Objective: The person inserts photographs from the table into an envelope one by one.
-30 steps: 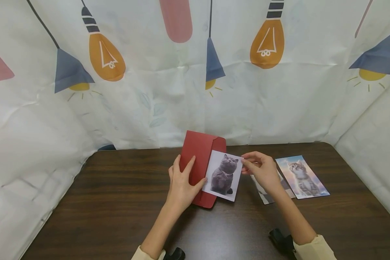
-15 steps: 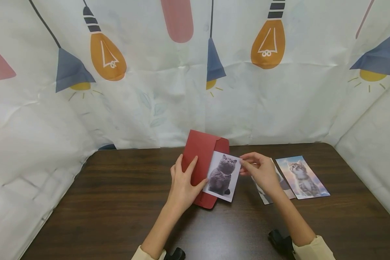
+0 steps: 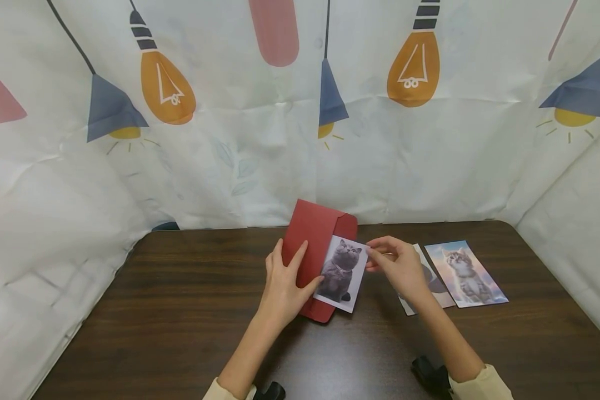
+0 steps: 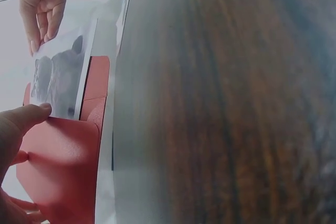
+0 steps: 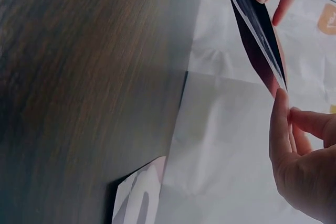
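My left hand [image 3: 285, 280] holds a red envelope [image 3: 307, 228], its thumb at the pocket's edge and its fingers spread over the front and left side. The envelope's top overlaps the curtain above the table's far edge in the head view. A white photo card with a grey cat [image 3: 341, 269] sits partly inside the pocket; its inserted left part is hidden. My right hand [image 3: 400, 265] pinches the card's upper right corner between thumb and fingers. In the left wrist view, the left thumb [image 4: 37, 114] lies where card and pocket meet. The right wrist view shows the envelope almost edge-on.
Right of my right hand, a kitten picture card [image 3: 465, 272] lies on the dark wooden table [image 3: 180, 300]. Beside it is a grey and white card [image 3: 437, 283], partly covered by the right forearm. A patterned curtain [image 3: 260, 150] stands behind the table.
The cat card has slid deeper into the envelope, with less of it showing. My right hand has moved slightly left, and the left hand and envelope slightly right. The table cards stay put.
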{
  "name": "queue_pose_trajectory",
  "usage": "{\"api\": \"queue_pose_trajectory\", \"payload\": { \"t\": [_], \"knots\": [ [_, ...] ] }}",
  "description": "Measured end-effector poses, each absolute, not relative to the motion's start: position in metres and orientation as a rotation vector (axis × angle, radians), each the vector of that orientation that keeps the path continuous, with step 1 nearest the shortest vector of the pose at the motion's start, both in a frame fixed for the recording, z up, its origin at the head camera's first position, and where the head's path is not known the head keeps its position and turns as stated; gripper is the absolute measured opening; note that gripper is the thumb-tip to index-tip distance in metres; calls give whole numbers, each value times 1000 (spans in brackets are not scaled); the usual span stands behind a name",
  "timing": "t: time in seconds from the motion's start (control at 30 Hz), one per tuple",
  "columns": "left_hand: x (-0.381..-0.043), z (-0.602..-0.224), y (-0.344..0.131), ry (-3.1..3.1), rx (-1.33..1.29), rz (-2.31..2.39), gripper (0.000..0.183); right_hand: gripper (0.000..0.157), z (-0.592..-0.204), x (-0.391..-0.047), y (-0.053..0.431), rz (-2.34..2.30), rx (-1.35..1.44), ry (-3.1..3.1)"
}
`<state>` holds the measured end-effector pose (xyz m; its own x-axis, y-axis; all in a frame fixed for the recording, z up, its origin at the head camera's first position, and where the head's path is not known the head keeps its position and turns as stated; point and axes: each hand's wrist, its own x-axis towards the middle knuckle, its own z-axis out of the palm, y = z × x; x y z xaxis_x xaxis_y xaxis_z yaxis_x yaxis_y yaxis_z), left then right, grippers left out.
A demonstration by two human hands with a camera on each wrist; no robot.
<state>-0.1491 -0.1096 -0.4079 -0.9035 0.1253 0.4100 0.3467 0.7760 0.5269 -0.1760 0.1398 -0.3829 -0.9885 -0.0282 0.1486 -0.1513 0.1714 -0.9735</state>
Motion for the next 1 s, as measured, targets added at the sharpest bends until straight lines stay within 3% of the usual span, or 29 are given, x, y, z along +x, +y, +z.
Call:
{"api": "queue_pose_trajectory", "payload": {
  "t": [1.0],
  "knots": [
    [-145,-407,-100,-2651,-377,-864,80,20,-386,-173,126,1972,155,-2291]
  ]
}}
